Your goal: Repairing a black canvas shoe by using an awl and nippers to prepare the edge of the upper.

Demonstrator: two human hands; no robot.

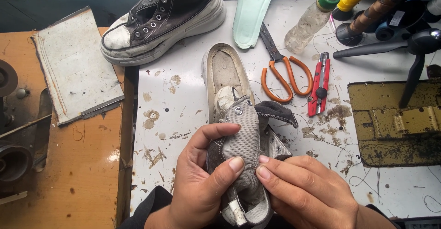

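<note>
At lower centre our left hand point(202, 183) pinches the grey sneaker point(239, 137), thumb on its canvas; the shoe's long axis runs up-frame away from us; our right hand point(305, 190) presses fingertips alongside, equally near.

Lower centre: left hand point(202, 183) and right hand point(305, 192) pinch the grey canvas upper of a sneaker point(241, 137). Upper left: second black high-top shoe point(161, 20). Upper right of centre: orange-handled scissors point(281, 70), red utility knife point(320, 84), plastic bottle point(312, 20). White worktable point(183, 119) stained.
</note>
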